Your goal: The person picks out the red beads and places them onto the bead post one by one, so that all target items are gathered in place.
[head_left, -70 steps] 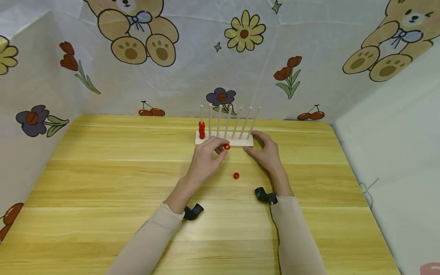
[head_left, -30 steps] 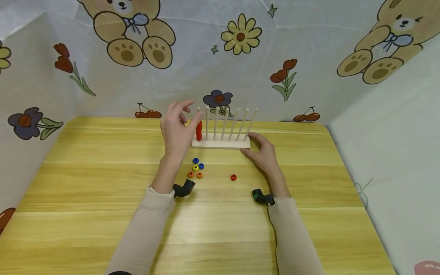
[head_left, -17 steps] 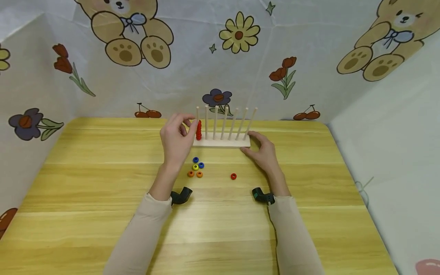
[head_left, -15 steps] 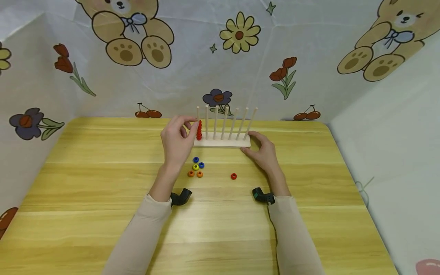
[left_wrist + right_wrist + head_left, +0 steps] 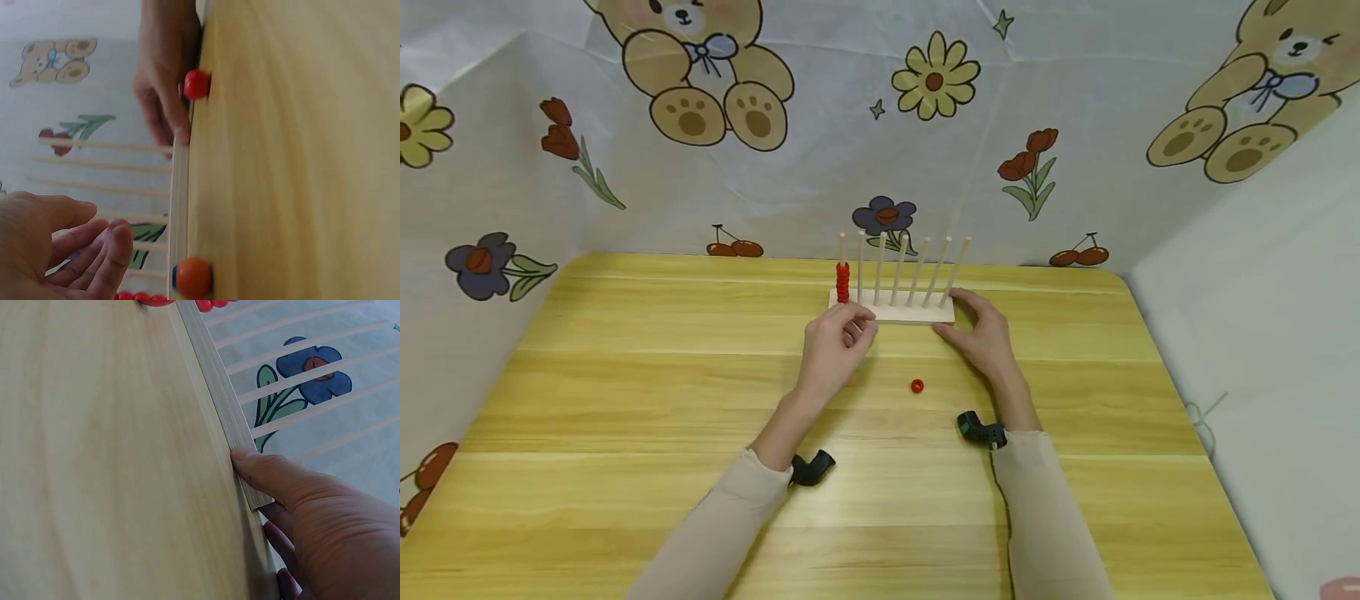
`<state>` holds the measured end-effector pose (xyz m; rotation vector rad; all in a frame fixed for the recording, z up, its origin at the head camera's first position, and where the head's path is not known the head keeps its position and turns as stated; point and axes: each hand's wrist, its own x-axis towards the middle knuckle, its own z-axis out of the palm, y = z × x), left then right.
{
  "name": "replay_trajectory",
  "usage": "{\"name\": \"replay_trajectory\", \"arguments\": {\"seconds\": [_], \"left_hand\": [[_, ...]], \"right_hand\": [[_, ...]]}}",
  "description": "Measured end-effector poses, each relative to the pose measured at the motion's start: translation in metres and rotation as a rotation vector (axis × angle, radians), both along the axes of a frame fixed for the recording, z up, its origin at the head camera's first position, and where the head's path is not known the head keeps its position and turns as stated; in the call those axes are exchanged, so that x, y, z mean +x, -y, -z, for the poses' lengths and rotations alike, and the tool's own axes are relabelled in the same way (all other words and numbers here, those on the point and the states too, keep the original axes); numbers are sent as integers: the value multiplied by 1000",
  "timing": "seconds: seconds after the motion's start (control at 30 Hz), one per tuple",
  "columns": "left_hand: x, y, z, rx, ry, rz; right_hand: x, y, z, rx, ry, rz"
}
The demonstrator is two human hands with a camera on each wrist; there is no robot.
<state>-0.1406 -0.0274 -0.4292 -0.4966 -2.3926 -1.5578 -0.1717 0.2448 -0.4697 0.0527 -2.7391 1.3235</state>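
Note:
A wooden peg rack [image 5: 913, 312] with several upright rods stands near the back of the table. Red beads [image 5: 842, 282] are stacked on its leftmost rod. My right hand [image 5: 983, 335] grips the right end of the base, thumb on the front edge and fingers behind. My left hand [image 5: 837, 348] hovers in front of the rack's left part, fingers loosely bent, with nothing seen between thumb and fingertips. One loose red bead [image 5: 917, 386] lies between the hands. An orange bead [image 5: 194, 277] and part of a blue bead [image 5: 175, 277] show in the left wrist view; the left hand hides them from the head view.
The wooden table [image 5: 880, 517] ends at a white wall cloth [image 5: 805, 183] printed with bears and flowers, close behind the rack. Black wrist cameras [image 5: 812, 468] are worn on both forearms.
My left hand has left the red stack and moved right and toward me, covering the loose coloured beads. The red stack looks taller than at first. My right hand stays on the base.

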Motion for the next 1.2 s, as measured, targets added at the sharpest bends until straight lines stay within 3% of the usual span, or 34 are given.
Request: {"name": "replay_trajectory", "arguments": {"seconds": [0.23, 0.47, 0.77, 1.0, 1.2], "left_hand": [[10, -19, 9, -19, 150, 135], [12, -22, 17, -160, 161, 180], [19, -30, 18, -200, 227, 260], [30, -45, 22, -239, 205, 356], [36, -50, 20, -263, 199, 376]], "right_hand": [[1, 0, 0, -10, -3, 11], [-1, 0, 0, -14, -7, 3], [0, 0, -1, -3, -23, -2], [0, -1, 0, -1, -20, -3], [0, -1, 1, 4, -17, 1]]}}
